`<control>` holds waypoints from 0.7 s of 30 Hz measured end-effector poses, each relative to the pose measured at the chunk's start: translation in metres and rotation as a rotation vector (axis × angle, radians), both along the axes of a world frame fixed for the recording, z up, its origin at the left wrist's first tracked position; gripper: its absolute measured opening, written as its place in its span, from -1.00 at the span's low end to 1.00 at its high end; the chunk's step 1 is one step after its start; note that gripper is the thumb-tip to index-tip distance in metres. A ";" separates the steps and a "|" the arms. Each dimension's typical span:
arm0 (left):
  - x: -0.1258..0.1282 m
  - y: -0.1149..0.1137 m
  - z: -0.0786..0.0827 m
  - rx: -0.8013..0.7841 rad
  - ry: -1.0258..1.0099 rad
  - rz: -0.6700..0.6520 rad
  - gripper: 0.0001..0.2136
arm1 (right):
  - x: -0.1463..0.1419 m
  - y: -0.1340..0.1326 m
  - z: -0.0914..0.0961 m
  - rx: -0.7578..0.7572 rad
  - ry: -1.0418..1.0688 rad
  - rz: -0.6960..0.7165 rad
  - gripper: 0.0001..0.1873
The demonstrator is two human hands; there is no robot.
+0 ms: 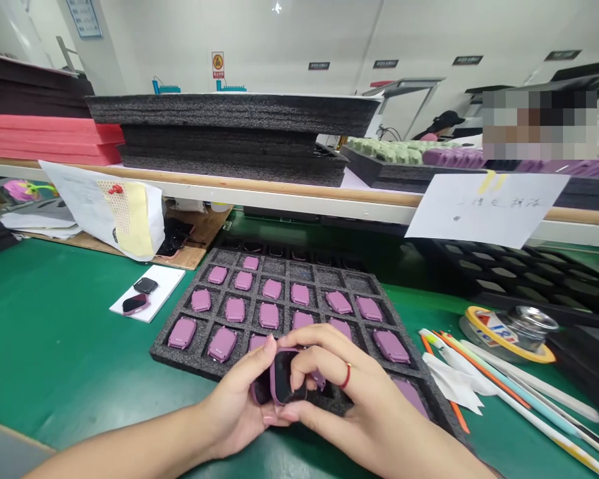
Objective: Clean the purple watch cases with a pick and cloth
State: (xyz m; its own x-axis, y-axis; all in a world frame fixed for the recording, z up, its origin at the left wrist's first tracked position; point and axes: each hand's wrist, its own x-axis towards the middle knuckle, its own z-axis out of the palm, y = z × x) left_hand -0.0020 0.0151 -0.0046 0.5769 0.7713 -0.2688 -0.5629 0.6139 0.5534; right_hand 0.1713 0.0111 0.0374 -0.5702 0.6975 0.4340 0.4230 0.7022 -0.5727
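Note:
In front of the tray, my left hand is closed around purple smartwatches with black screens, its thumb on the edge of the front watch. A second watch is partly hidden behind it in the left palm. My right hand, with a red ring on one finger, grips the front watch too, its fingertips on the screen and lower edge. Beyond my hands lies a black foam tray, its square pockets holding several purple watch cases. My right hand covers part of the tray.
Two watches lie on a white pad at left. To the right are a tape roll, a metal-capped jar and several coloured sticks. A shelf with foam stacks crosses behind; a person sits beyond.

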 end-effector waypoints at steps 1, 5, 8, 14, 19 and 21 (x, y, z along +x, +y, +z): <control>0.000 0.000 0.000 0.003 -0.012 -0.001 -0.55 | -0.002 0.001 -0.002 -0.005 0.042 0.004 -0.83; 0.000 -0.001 -0.001 0.008 -0.057 -0.024 -0.57 | -0.001 0.006 -0.007 0.042 0.221 -0.033 -0.89; -0.001 0.000 0.000 -0.009 -0.046 -0.027 -0.58 | 0.003 0.010 -0.004 0.035 0.409 -0.159 -0.87; -0.002 0.002 0.003 -0.034 -0.012 -0.036 -0.51 | 0.012 0.011 -0.001 -0.101 0.728 -0.324 -0.79; -0.004 0.001 0.002 -0.026 -0.012 -0.039 -0.51 | 0.018 0.006 -0.001 -0.043 0.656 -0.324 -0.85; -0.003 0.001 0.002 -0.015 -0.017 -0.039 -0.50 | 0.021 0.007 -0.001 0.060 0.580 -0.329 -0.86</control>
State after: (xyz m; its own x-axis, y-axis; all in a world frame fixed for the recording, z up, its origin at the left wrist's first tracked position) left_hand -0.0053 0.0163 -0.0031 0.6105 0.7443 -0.2706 -0.5477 0.6436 0.5346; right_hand 0.1924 0.0183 0.0363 0.0055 0.7599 0.6500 0.2555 0.6274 -0.7356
